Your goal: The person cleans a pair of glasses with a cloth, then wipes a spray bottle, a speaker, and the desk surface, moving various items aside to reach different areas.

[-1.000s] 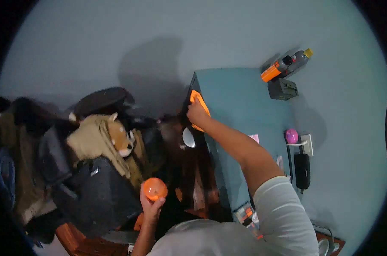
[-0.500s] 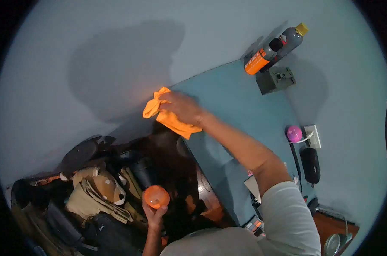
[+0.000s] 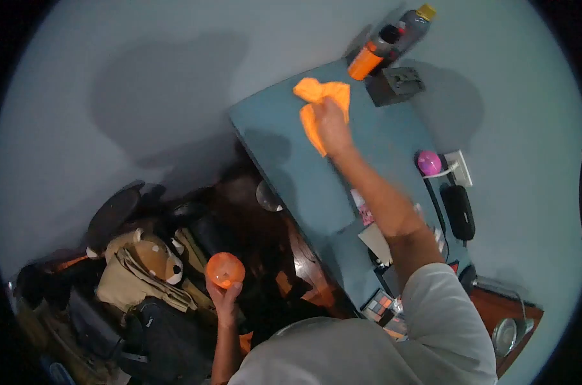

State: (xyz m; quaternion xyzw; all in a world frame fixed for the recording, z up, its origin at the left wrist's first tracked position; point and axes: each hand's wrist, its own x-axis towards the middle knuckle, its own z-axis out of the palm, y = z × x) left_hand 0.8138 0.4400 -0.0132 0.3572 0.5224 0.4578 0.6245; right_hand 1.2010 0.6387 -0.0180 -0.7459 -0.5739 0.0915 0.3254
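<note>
— Where is the right hand (image 3: pixel 331 122)?

— It is stretched out over the flat teal-blue bench (image 3: pixel 275 138), towards its far end. Its fingers are closed on a crumpled orange cloth (image 3: pixel 320 99). The cloth is pressed against the bench top, with part of it bunched beyond the knuckles and a strip trailing under the palm.

— What stands near the cloth?

— At the far corner, against the pale wall, a dark bottle with an orange label (image 3: pixel 371 56) and a dark bottle with a yellow cap (image 3: pixel 416 24) stand side by side. Next to them is a small dark grey box (image 3: pixel 395 85). The cloth is near the orange-labelled bottle but apart from it.

— And the left hand (image 3: pixel 225 298)?

— It is held low, off the bench's edge and well apart from the right. Its fingers wrap from below round a round orange translucent object (image 3: pixel 225 269). That may be a small bowl or a ball; the view is too dim to say.

— Anything else about?

— Left of that hand, a tan and brown plush fox (image 3: pixel 151 260) lies among dark bags (image 3: pixel 156 327). On the wall side of the bench, a pink round thing (image 3: pixel 429 162) sits at a white wall socket (image 3: pixel 463 168), with a black adapter (image 3: pixel 458 212) just below. Near the person's grey sleeve (image 3: pixel 445 321), a small palette with orange pans (image 3: pixel 381 307) lies on the bench.
</note>
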